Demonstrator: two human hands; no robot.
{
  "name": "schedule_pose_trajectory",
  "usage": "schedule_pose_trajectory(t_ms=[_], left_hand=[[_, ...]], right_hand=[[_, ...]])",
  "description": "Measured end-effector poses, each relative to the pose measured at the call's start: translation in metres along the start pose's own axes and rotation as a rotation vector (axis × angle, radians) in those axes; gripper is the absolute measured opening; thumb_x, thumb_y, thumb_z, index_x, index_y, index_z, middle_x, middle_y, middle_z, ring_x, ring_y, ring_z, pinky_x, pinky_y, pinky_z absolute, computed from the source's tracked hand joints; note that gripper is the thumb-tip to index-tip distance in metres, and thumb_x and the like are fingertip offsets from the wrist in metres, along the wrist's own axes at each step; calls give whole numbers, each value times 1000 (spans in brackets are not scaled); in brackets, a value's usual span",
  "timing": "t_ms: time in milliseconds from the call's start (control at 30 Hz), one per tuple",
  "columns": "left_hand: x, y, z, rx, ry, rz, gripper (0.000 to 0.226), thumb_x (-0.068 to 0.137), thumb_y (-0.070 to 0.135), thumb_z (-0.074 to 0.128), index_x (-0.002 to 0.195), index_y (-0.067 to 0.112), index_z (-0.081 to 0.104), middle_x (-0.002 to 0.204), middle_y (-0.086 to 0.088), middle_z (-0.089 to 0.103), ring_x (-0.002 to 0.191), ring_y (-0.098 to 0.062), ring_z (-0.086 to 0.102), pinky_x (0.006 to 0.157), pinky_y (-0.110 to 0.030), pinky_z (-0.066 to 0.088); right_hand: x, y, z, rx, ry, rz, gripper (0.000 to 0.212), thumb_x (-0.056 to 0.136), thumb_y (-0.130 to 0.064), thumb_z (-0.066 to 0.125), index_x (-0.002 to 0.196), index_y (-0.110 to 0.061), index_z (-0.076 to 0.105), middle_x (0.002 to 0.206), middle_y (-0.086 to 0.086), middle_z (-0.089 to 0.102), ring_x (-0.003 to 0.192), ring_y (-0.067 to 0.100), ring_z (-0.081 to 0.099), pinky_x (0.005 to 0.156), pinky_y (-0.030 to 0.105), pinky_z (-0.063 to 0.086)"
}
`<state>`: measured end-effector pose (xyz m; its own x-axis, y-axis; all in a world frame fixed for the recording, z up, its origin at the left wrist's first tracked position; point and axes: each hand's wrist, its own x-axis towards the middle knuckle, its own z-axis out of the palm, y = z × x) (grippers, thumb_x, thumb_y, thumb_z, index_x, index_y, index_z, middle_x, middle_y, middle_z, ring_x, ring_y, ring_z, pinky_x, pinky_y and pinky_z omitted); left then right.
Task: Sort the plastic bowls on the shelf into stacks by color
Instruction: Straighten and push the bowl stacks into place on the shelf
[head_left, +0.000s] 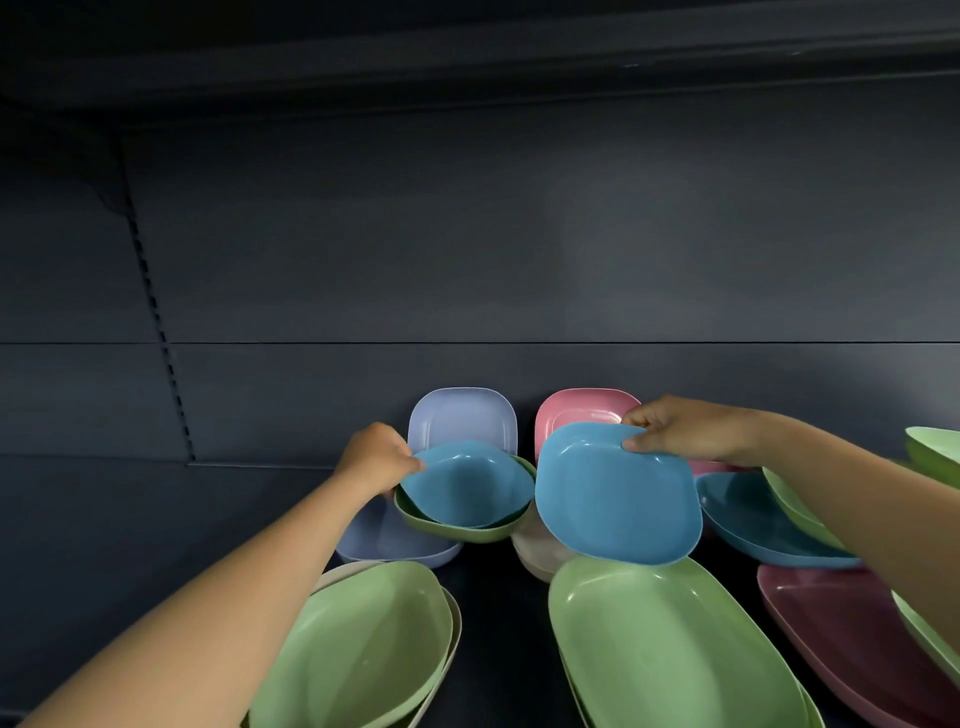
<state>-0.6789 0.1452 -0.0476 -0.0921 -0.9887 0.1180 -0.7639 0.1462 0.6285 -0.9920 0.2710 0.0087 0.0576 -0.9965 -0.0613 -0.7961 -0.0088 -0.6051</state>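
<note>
Currently I have both hands deep on the dark shelf (130, 519), near its back wall. My left hand (375, 457) pinches the left rim of a blue bowl (467, 483), fingers curled over the edge; that bowl sits nested in a green bowl (457, 532), which in turn rests partly on a lavender bowl (395, 540). My right hand (680, 428) pinches the far rim of a second blue bowl (615, 493), held clear of the shelf and tilted toward me, above a pale beige bowl (535, 551).

Noted at the back wall: a lavender dish (462, 415) and a pink dish (582, 408) stand on edge. Toward the front edge lie two light green bowls (363, 644) (670, 649); the left one is nested in a beige bowl. Toward the right edge, a third blue bowl (763, 525) lies under my forearm, with a maroon bowl (852, 634) nearer the front.

Judgement: the step in hand is uniting the two blue bowls. To do it well I would lift the left one straight up so the green bowl beneath is not dragged along, level the right one, align the rounded corners, and seat one inside the other without forcing. The stack then belongs by the third blue bowl. Sorting looks to be at an early stage; colours remain mixed.
</note>
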Motion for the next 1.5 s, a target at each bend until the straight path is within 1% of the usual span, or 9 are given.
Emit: schedule_pose_trajectory(t_ms=[100,267,500,633,733,900,1000,1200,1500], left_hand=[[-1,-2,-4,-14,-6,15,16,79,17,71,77,2,70,73,-10,68,48,-20,59,60,-26,51],[1,-2,-6,-31,75,71,16,78,15,67,67,16,55,67,-6,49,60,-17,42,60,-24,37],[-6,-1,-28,-273,243,36,12,86,14,58,75,11,58,73,-4,61,63,-19,55,55,-23,44],[-15,-21,-43,-524,218,-73,9,92,6,49,101,7,53,78,-9,60,45,-17,56,39,-21,39],[-27,-42,-63,-787,91,-171,17,93,-3,49,107,5,53,79,-8,62,40,-8,60,36,-14,41],[-49,-101,-122,-961,40,-245,17,88,-6,57,103,-1,56,90,-12,64,69,-17,63,43,-15,48],[-60,-151,-170,-945,87,-279,10,88,-7,55,91,2,55,101,-13,61,73,-19,61,41,-17,49],[-82,-259,-264,-864,159,-296,14,89,-2,55,80,9,53,85,-6,61,68,-15,56,53,-22,46],[-108,-397,-378,-840,271,-346,10,91,2,57,97,9,54,98,-7,62,83,-20,61,67,-26,52]], right_hand=[[2,-2,1,21,53,23,18,96,-23,53,93,-9,65,85,1,68,75,14,62,75,28,47],[3,-1,2,103,89,50,18,96,-22,52,90,-13,66,83,3,71,74,15,65,70,27,48],[7,-18,9,316,120,74,16,94,-19,57,105,-18,69,97,8,74,92,27,70,83,40,53],[18,-50,24,394,164,86,16,94,-12,56,105,-14,68,90,9,71,76,23,65,57,22,50],[32,-85,41,450,202,87,19,93,-9,56,110,-2,64,97,13,70,83,26,65,67,30,53],[44,-170,91,537,168,31,10,90,-9,61,98,-6,65,91,9,70,78,21,65,64,29,51],[52,-229,133,545,108,-27,9,88,-12,65,95,-8,67,90,6,72,77,19,68,62,27,52],[75,-350,223,541,65,-105,15,86,-16,67,98,-8,70,94,8,74,81,22,69,68,31,52],[112,-493,345,615,59,-143,15,86,-17,68,100,-13,71,100,4,73,94,22,68,83,37,53]])
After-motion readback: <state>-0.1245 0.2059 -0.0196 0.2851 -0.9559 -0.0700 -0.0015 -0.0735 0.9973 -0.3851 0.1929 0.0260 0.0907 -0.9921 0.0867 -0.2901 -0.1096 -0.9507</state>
